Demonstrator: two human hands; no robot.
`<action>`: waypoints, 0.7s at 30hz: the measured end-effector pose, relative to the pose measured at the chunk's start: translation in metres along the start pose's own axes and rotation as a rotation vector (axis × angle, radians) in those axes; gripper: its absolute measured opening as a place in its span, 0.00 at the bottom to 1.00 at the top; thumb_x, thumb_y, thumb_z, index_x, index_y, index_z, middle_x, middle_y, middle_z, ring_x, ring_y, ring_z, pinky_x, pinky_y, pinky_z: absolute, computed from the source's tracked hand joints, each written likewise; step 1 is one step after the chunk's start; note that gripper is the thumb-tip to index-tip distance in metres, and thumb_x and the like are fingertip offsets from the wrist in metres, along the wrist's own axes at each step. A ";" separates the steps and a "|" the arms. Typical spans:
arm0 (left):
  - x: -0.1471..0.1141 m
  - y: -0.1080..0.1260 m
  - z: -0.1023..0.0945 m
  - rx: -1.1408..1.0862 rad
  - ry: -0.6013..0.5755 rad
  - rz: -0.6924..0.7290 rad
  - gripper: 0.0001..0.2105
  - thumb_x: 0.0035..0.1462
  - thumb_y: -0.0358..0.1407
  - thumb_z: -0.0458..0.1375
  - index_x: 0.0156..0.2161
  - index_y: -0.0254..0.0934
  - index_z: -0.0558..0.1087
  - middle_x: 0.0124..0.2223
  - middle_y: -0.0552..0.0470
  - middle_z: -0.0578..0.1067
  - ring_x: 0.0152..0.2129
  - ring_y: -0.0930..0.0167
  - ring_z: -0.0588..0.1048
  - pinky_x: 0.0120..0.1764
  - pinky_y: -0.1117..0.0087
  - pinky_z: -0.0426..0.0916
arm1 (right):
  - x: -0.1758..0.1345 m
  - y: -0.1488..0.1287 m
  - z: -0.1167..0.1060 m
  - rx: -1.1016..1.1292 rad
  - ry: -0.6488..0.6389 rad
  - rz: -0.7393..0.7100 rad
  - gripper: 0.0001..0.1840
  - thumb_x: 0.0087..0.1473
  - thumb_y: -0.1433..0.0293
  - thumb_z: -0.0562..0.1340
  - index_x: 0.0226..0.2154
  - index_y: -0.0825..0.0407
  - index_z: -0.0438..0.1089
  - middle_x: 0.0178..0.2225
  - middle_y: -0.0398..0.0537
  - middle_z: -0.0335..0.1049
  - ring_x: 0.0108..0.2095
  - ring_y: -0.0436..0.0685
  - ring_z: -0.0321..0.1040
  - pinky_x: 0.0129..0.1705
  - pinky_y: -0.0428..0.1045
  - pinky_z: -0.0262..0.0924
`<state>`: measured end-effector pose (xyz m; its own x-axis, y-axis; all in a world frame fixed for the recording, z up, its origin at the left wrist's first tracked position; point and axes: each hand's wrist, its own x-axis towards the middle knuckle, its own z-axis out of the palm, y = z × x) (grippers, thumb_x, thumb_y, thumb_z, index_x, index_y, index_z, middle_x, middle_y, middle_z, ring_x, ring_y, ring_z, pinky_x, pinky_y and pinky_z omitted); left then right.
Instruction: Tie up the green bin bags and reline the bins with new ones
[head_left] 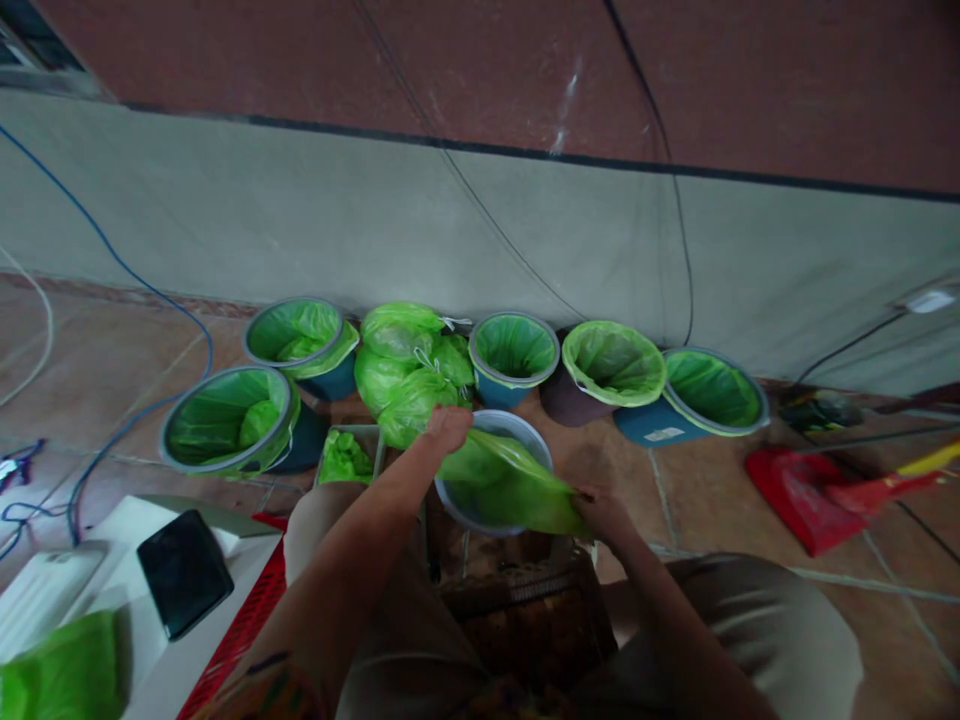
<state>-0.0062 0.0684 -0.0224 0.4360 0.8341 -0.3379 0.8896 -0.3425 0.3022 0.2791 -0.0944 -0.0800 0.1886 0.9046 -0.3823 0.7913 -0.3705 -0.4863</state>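
Note:
A thin green plastic bag (pixel 517 482) is stretched between my two hands, over the mouth of a bin with a pale rim (pixel 538 440). My left hand (pixel 450 428) is closed on the bag's upper left corner, above the bin's far left rim. On the near right side, my right hand (pixel 602 514) grips the bag's other end, just outside the rim. The bag covers much of the bin's inside. Beside my left hand lies a heap of filled, tied green bags (pixel 405 375).
Several bins lined with green bags stand along the wall, including a blue bin (pixel 514 393) and a brown bin (pixel 574 400). A red dustpan (pixel 799 500) lies at right. On the left, a white surface holds a black tablet-like device (pixel 184 573). A blue cable (pixel 112 455) crosses the floor.

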 end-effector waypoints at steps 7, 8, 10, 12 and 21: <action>-0.003 0.023 -0.007 0.027 0.059 0.085 0.10 0.54 0.22 0.53 0.33 0.32 0.77 0.41 0.39 0.78 0.48 0.59 0.72 0.55 0.57 0.61 | -0.003 -0.060 -0.006 -0.103 -0.028 -0.142 0.31 0.51 0.61 0.66 0.55 0.57 0.69 0.45 0.57 0.77 0.45 0.63 0.73 0.45 0.52 0.64; -0.004 0.024 -0.005 0.021 0.054 0.099 0.10 0.55 0.23 0.53 0.34 0.32 0.77 0.41 0.39 0.78 0.47 0.61 0.73 0.54 0.59 0.63 | 0.000 -0.072 -0.005 -0.074 -0.008 -0.178 0.33 0.52 0.59 0.65 0.58 0.57 0.67 0.48 0.58 0.76 0.47 0.63 0.73 0.48 0.52 0.64; -0.007 0.025 -0.001 0.010 0.048 0.114 0.12 0.58 0.24 0.51 0.37 0.31 0.77 0.43 0.40 0.78 0.44 0.62 0.74 0.51 0.62 0.66 | 0.008 -0.089 0.001 -0.055 0.002 -0.235 0.33 0.55 0.59 0.63 0.58 0.59 0.66 0.50 0.59 0.74 0.50 0.63 0.72 0.51 0.53 0.62; -0.009 0.025 0.004 -0.003 0.052 0.120 0.13 0.60 0.25 0.49 0.40 0.30 0.77 0.46 0.39 0.77 0.43 0.63 0.74 0.50 0.62 0.67 | 0.016 -0.098 0.008 -0.076 -0.012 -0.229 0.25 0.58 0.62 0.61 0.54 0.58 0.70 0.49 0.58 0.75 0.49 0.62 0.73 0.52 0.52 0.62; 0.001 0.023 0.022 -0.118 0.094 0.024 0.14 0.59 0.32 0.56 0.49 0.30 0.74 0.50 0.39 0.76 0.48 0.63 0.74 0.54 0.67 0.67 | 0.025 -0.090 0.035 0.469 -0.031 0.024 0.17 0.60 0.66 0.54 0.35 0.54 0.77 0.32 0.51 0.79 0.35 0.57 0.76 0.37 0.47 0.69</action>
<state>0.0175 0.0517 -0.0356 0.4370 0.8651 -0.2461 0.8545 -0.3139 0.4140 0.1920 -0.0461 -0.0730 0.1809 0.8906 -0.4173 0.4374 -0.4529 -0.7769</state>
